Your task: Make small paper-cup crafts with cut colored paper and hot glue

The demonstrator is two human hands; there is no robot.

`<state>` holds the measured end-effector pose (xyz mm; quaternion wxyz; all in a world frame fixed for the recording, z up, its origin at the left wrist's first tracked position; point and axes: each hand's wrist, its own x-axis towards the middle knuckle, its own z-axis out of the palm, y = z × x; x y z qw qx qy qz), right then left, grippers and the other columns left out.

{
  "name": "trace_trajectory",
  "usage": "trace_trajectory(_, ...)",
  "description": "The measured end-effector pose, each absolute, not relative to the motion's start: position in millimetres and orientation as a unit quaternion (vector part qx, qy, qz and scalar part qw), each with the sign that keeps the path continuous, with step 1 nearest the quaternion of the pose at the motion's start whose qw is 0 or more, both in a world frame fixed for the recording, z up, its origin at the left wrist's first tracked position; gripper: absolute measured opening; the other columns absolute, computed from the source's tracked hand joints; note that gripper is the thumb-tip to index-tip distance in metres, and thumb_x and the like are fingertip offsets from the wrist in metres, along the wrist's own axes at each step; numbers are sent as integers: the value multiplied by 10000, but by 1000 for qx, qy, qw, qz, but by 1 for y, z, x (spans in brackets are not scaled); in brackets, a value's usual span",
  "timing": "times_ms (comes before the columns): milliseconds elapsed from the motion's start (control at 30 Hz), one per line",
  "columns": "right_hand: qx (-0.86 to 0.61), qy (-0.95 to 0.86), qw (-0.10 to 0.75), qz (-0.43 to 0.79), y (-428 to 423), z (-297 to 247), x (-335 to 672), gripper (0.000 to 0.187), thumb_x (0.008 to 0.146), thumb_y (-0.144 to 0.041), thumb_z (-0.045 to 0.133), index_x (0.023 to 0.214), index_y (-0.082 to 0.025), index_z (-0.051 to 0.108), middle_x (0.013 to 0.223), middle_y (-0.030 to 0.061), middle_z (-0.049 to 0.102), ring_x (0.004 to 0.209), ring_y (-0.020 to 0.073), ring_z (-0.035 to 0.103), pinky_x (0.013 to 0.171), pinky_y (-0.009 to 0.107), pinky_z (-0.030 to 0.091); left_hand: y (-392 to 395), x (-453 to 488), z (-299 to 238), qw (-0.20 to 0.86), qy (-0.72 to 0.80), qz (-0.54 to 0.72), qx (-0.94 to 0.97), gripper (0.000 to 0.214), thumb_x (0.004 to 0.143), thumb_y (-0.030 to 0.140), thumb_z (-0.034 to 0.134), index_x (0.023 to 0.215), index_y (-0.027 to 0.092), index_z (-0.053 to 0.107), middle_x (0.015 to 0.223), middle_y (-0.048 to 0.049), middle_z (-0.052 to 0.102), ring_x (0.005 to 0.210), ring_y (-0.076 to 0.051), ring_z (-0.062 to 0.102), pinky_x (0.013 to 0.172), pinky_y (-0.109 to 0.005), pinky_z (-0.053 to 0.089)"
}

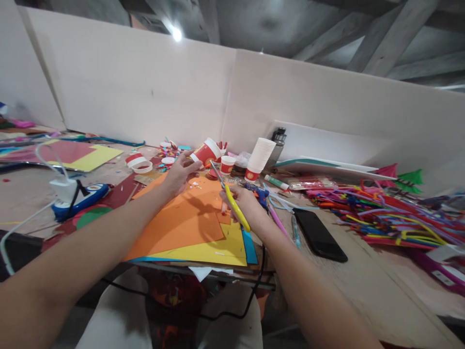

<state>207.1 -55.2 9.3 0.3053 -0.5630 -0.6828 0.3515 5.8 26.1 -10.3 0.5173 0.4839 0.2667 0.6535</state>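
My left hand (pixel 181 172) is closed around a red and white paper cup (pixel 206 152), held tilted above the table. In my right hand (pixel 242 201) is a pair of scissors (pixel 235 206) with yellow handles. The blades point up toward the cup's lower side; I cannot tell whether they touch it. Beneath both hands lie sheets of orange paper (pixel 174 220), with yellow paper (pixel 218 252) under them and small white scraps on top. A second, shorter paper cup (pixel 227 165) stands just behind the scissors.
A stack of paper cups (pixel 260 157) leans near a dark bottle (pixel 279 145). To the right are a blue glue gun (pixel 258 192), a glue stick (pixel 276 182), a black phone (pixel 319 233) and many pipe cleaners (pixel 385 213). Cut cup rings (pixel 140 164) and a power strip (pixel 80 199) lie left.
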Motion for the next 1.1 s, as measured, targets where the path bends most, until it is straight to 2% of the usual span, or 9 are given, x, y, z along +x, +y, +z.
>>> trace_trajectory(133, -546, -700, 301, 348, -53, 6, 208, 196, 874, -352, 572, 968, -191, 632, 594, -37, 573, 371, 78, 506, 355, 173, 437, 23, 7, -8, 494, 300, 654, 488, 602, 655, 291, 798, 1180, 251, 506, 873, 7, 651, 706, -124, 647, 557, -208, 411)
trace_trajectory(400, -558, -691, 286, 360, -57, 9, 206, 195, 897, -357, 530, 949, -187, 611, 578, -33, 595, 359, 68, 490, 364, 161, 425, 25, 5, -10, 478, 308, 652, 502, 584, 623, 297, 815, 1132, 230, 535, 897, -3, 659, 723, -123, 634, 570, -213, 403)
trace_trajectory(633, -566, -691, 286, 346, -59, 13, 205, 158, 873, -337, 557, 859, -184, 594, 555, -35, 561, 368, 81, 480, 353, 179, 409, 30, 4, -11, 475, 293, 643, 524, 453, 624, 302, 808, 1014, 189, 608, 900, -27, 666, 714, -121, 617, 585, -225, 416)
trace_trajectory(900, -565, -677, 294, 370, -60, 11, 207, 95, 848, -241, 541, 870, -188, 617, 565, -41, 538, 363, 80, 474, 374, 188, 412, 30, 5, -14, 469, 295, 640, 532, 458, 656, 289, 791, 1070, 186, 625, 894, -26, 665, 718, -115, 610, 596, -220, 423)
trace_trajectory(1100, -583, -669, 284, 365, -55, 6, 206, 146, 867, -281, 521, 881, -197, 640, 535, -22, 566, 372, 92, 484, 381, 190, 396, 29, 5, -13, 458, 295, 636, 547, 485, 664, 268, 783, 1110, 187, 611, 965, -41, 673, 724, -110, 602, 586, -206, 425)
